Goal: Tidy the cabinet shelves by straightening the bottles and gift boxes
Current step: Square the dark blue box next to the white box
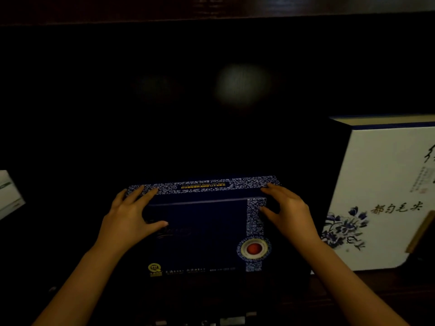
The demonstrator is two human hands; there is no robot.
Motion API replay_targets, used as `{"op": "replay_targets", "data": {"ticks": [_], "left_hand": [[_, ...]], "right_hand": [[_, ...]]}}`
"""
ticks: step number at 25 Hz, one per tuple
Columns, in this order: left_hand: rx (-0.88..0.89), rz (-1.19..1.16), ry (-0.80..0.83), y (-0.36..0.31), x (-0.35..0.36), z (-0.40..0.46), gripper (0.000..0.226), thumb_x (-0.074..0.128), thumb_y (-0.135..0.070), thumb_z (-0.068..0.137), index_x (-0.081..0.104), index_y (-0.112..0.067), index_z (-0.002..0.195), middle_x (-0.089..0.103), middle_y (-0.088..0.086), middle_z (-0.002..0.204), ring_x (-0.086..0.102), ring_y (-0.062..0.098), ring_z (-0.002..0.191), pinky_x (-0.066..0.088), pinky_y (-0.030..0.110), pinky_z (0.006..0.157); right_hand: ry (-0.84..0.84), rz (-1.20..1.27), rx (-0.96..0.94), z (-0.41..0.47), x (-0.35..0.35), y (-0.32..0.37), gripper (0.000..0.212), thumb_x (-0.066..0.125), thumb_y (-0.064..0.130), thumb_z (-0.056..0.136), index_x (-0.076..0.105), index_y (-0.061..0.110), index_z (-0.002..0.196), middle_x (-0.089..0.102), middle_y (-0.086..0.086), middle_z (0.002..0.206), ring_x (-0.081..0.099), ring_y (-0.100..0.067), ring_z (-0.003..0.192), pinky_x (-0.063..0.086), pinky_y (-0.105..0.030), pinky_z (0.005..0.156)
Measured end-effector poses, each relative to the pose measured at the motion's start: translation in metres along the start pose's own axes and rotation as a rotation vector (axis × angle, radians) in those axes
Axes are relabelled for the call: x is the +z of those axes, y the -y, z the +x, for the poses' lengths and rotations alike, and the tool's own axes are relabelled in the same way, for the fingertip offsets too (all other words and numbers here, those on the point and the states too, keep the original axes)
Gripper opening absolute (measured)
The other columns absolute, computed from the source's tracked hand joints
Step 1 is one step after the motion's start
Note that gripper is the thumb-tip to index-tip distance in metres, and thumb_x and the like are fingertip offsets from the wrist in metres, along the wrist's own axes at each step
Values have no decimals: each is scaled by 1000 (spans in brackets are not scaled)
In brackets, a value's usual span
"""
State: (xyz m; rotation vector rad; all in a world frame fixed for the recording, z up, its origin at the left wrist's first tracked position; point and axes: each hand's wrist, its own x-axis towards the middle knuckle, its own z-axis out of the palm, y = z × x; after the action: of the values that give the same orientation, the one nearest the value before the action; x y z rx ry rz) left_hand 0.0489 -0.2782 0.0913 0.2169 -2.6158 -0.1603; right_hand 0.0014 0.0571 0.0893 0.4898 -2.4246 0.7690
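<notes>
A dark blue gift box (204, 234) stands upright on the dark shelf, with a blue-and-white patterned top edge and a red round seal low on its right side. My left hand (128, 217) grips its upper left corner, fingers over the top and thumb on the front. On the upper right corner rests my right hand (288, 212), fingers curled over the edge. Both hands hold the box from either side.
A tall white gift box (381, 184) with blue flowers and calligraphy stands close on the right. A pale box corner (9, 194) shows at the left edge. The cabinet interior behind is dark, and the wooden shelf edge (353, 290) runs along the front.
</notes>
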Motion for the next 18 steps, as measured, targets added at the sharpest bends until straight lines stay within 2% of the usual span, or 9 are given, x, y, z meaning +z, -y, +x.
{"op": "replay_targets", "data": {"ticks": [3, 7, 11, 12, 14, 16, 18], "left_hand": [[4, 53, 22, -4, -2, 0, 94, 71, -60, 65, 27, -33, 143, 29, 5, 153, 18, 34, 142, 36, 54, 107], [-15, 244, 60, -19, 0, -1, 90, 56, -64, 75, 10, -33, 146, 20, 6, 156, 15, 31, 143, 19, 62, 110], [24, 195, 26, -53, -1, -24, 81, 51, -60, 81, 11, -33, 146, 24, 6, 155, 18, 27, 143, 17, 60, 112], [63, 154, 3, -66, -3, -31, 80, 51, -59, 81, 13, -32, 146, 28, 6, 154, 21, 26, 143, 18, 59, 111], [159, 36, -17, -97, -9, -44, 81, 54, -57, 80, 15, -30, 146, 36, 6, 150, 33, 26, 137, 30, 52, 108], [239, -82, -12, -133, -18, -55, 78, 57, -54, 80, 22, -28, 145, 46, 6, 143, 48, 26, 125, 47, 42, 93], [298, -138, 22, -176, -25, -70, 73, 57, -54, 81, 27, -28, 143, 49, 6, 140, 54, 25, 118, 51, 35, 79]], "right_hand": [[14, -64, -14, -2, -4, 2, 51, 65, 26, 81, 50, 17, 128, 49, -7, 138, 45, -27, 126, 42, -40, 100], [98, -201, -22, -8, -8, 3, 58, 53, 36, 87, 30, 25, 139, 30, -1, 151, 31, -26, 134, 39, -41, 103], [138, -300, -32, -31, -29, -6, 60, 46, 40, 90, 19, 27, 142, 21, -1, 154, 25, -24, 138, 37, -40, 105], [137, -304, -36, -38, -38, -9, 59, 45, 40, 90, 19, 26, 142, 23, -2, 153, 27, -25, 137, 38, -40, 104], [137, -308, -32, -54, -59, -17, 58, 45, 39, 91, 21, 25, 142, 34, -4, 148, 36, -26, 130, 42, -40, 98], [126, -290, -7, -69, -87, -29, 55, 48, 39, 90, 27, 25, 140, 48, -6, 137, 48, -28, 118, 48, -41, 88], [130, -241, 7, -91, -123, -48, 49, 49, 38, 89, 36, 25, 135, 57, -6, 124, 55, -27, 106, 50, -40, 78]]}}
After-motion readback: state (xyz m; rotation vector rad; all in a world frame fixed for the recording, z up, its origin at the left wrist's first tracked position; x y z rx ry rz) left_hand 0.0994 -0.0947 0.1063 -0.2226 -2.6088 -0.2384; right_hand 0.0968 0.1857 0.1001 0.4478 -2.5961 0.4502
